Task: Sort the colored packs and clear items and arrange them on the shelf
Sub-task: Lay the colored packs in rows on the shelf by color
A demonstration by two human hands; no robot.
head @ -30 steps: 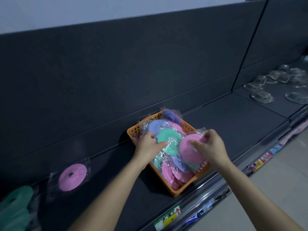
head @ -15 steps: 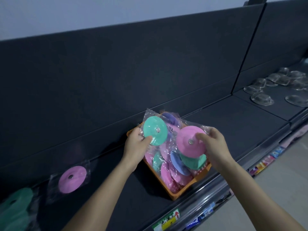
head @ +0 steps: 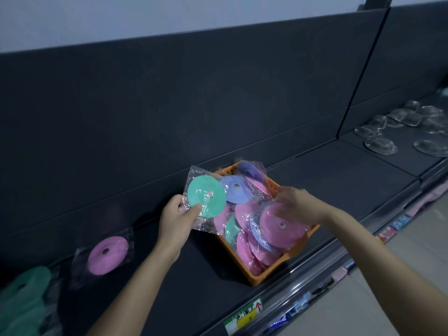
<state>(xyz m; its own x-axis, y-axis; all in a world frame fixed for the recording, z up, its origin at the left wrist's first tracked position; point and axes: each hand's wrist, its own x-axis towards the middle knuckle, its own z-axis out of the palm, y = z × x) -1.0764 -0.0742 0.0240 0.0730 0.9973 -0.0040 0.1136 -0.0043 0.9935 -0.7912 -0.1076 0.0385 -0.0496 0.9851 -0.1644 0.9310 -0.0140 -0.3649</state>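
An orange basket [head: 271, 275] on the dark shelf [head: 339, 180] holds several pink, purple and green disc packs in clear wrap. My left hand [head: 174, 221] pinches a green pack [head: 206, 200] by its lower left corner and holds it up left of the basket. My right hand [head: 297, 204] is blurred, with its fingers over the upper edge of a pink pack [head: 282, 225] that lies on top of the pile. On the shelf to the left lies a single pink pack [head: 108, 255], and green packs [head: 21, 294] sit further left. Several clear items [head: 380, 145] sit on the shelf at the far right.
The shelf's back panel [head: 218, 105] rises right behind the basket. Price labels [head: 244, 316] run along the front rail, and the floor [head: 363, 299] lies below on the right. Bare shelf [head: 351, 190] stretches between the basket and the clear items.
My left hand has lifted the green pack out of the basket and carried it left. My right hand has lowered the pink pack back onto the pile.
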